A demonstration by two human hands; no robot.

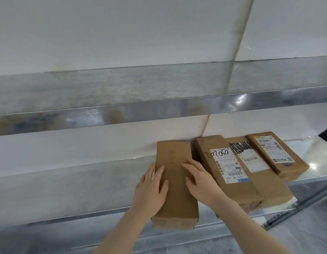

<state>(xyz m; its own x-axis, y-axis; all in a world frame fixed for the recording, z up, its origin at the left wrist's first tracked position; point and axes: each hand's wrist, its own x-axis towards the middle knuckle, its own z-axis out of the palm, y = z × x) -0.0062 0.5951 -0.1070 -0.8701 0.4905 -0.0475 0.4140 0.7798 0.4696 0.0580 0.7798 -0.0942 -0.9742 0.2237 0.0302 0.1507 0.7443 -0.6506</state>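
The plain cardboard box (177,202) lies under both hands: the left hand (151,187) rests flat along its left edge and the right hand (199,182) flat on its top, fingers straight, neither gripping. There is one such box, long, brown and unlabelled. It sits on the metal shelf (67,189), with three labelled boxes (226,171) just to its right.

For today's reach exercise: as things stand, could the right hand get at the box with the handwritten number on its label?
Probably yes: the right hand rests on the plain box just beside the labelled box, whose top is uncovered.
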